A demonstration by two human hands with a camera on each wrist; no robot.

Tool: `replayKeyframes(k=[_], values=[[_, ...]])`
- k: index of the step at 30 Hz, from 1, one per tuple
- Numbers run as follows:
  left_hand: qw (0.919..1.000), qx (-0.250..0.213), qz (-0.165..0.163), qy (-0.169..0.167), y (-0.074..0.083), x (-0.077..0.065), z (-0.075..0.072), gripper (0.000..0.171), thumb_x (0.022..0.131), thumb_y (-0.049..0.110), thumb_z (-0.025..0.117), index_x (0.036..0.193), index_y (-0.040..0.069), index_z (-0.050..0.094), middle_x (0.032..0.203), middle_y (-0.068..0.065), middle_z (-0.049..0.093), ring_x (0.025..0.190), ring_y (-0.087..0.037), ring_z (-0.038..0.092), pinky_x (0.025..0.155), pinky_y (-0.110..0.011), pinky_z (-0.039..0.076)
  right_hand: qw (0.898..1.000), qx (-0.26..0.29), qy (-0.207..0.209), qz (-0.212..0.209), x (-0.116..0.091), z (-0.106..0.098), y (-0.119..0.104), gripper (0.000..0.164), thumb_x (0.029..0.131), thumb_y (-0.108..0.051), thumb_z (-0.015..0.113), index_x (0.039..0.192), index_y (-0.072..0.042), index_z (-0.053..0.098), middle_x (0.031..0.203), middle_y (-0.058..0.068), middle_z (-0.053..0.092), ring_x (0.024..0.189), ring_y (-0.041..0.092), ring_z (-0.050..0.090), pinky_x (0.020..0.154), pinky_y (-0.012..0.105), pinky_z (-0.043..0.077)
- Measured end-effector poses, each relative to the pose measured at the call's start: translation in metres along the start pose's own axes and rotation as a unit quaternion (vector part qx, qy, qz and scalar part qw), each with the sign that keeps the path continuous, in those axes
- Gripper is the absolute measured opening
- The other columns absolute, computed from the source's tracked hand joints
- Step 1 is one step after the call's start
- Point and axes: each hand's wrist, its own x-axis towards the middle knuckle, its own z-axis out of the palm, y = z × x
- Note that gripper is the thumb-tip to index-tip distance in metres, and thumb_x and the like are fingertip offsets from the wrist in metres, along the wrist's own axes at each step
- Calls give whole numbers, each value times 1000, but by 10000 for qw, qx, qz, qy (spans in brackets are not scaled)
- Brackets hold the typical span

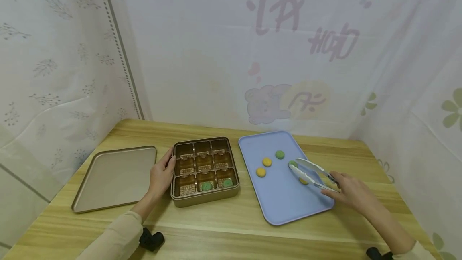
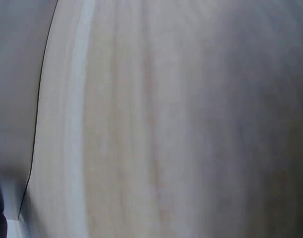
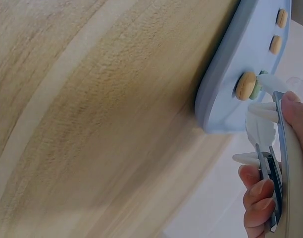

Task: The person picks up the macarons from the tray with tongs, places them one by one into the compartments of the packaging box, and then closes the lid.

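My left hand [image 1: 161,176] holds the left side of a gold tin box [image 1: 205,199], its thumb at the rim. Inside the box is a brown divided insert; two green macarons [image 1: 206,186] sit in front-row compartments, middle and right. My right hand [image 1: 355,196] grips white-tipped tongs [image 1: 317,167] over a blue tray [image 1: 279,208]. The tong tips are spread about a green macaron [image 1: 292,164]. Partly behind the tongs lies a yellow macaron [image 3: 246,86]. Farther left on the tray are another green macaron [image 1: 279,154] and two yellow macarons [image 1: 267,161].
A gold tin lid [image 1: 117,179] lies at the left of the wooden table [image 1: 202,232], beside the left forearm. White patterned cloth [image 1: 195,51] hangs behind and at both sides. The left wrist view mostly shows wood grain and the lid's edge.
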Motion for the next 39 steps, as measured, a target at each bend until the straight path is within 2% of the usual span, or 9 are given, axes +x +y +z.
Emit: replayKeyframes(k=[13,23,29,39], values=[[10000,5,-33,-15,0,0,-1,48,102,19,41,145,-1,32,147,-18,34,135,-35,34,110,-46,32,9996,-21,-252,81,5,-3,-3,51,77,-42,75,101,0,60,69,0,50,57,11,41,48,23,32],[10000,-50,-5,42,-2,-1,0,47,102,19,41,145,0,33,147,-18,35,135,-35,34,109,-46,32,9980,12,-633,71,13,-8,-7,54,78,-42,73,103,4,61,72,2,53,61,14,44,51,26,33],[9999,-46,6,136,-3,0,1,47,102,19,42,143,-1,35,146,-18,36,134,-35,35,109,-46,32,9981,-93,-604,4,14,-8,-8,53,78,-42,74,100,5,62,74,3,56,62,15,44,51,28,34],[10000,-84,29,-39,-4,0,0,49,102,21,40,145,0,31,148,-18,33,136,-35,32,109,-47,31,9983,-80,-567,52,14,-6,-8,41,79,-36,74,95,1,62,68,-2,46,60,13,39,50,26,27]])
